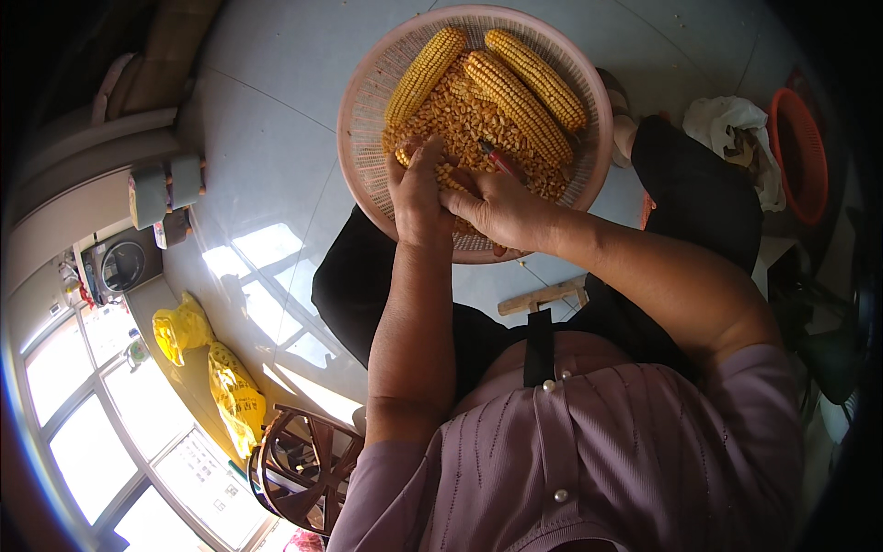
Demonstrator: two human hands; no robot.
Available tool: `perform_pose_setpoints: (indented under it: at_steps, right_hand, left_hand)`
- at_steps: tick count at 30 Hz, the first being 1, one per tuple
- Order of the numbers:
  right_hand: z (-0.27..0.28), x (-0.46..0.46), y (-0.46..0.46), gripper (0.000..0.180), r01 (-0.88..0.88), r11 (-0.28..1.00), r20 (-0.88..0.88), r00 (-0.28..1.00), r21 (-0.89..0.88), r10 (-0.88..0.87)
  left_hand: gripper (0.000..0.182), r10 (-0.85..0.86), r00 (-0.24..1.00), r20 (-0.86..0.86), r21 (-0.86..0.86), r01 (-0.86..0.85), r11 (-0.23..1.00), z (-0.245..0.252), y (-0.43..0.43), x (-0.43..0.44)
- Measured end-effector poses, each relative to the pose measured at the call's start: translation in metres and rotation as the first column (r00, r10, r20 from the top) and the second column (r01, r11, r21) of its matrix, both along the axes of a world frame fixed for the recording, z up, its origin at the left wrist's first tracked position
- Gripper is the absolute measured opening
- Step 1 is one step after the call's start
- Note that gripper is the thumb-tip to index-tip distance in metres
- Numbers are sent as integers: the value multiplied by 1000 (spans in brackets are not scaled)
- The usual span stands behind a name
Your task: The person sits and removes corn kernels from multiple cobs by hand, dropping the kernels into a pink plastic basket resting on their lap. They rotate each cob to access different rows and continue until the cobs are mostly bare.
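My left hand (422,186) is closed around a partly shelled corn cob (448,177), whose yellow kernels show between the fingers. Against the same cob presses my right hand (500,207), its thumb towards the left hand. Both hands are over the near part of a round pink plastic basket (348,131) that rests about at my knees. Loose corn kernels (452,103) cover much of its bottom. Three whole ears lie on them: one at the left (425,76), one in the middle (519,107) and one at the right (537,79). A red and black tool (503,160) lies by my right hand, partly hidden.
A white plastic bag (724,124) and a red basket (821,159) stand at the right. At the left are stools (148,196), yellow bags (234,397) and a dark round-framed piece of furniture (310,469). A wooden stool part (538,297) shows between my legs.
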State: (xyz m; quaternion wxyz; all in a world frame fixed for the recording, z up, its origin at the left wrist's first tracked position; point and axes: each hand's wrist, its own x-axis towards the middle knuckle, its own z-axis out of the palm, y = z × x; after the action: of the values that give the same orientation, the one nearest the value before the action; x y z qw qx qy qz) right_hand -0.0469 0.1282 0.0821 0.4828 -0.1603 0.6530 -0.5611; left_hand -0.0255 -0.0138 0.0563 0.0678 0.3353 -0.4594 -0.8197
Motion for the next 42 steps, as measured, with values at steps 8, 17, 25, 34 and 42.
perform_pose_setpoints:
  at_steps: [8, 17, 25, 34, 42]
  right_hand:
    - [-1, -4, -2, 57, 78, 996, 59, 995, -50, -75]
    - [-43, 8, -11, 63, 174, 967, -81, 978, -186, -191]
    - [2, -10, 0, 52, 7, 1000, 47, 999, 13, -8]
    - [-20, -4, -4, 54, 39, 998, -173, 984, -58, -48]
    - [-17, -6, -2, 55, 192, 976, 181, 968, -104, -171]
  left_hand:
    - [31, -141, 971, -192, 140, 169, 976, 4, -11, 7]
    - [36, -107, 979, -175, 84, 123, 989, 11, 5, 2]
    - [37, -189, 964, -186, 7, 193, 981, 4, -1, 9]
    - [20, -25, 988, -152, 52, 33, 998, -1, 4, 1]
    - [14, 32, 999, -37, -40, -34, 999, -6, 2, 0]
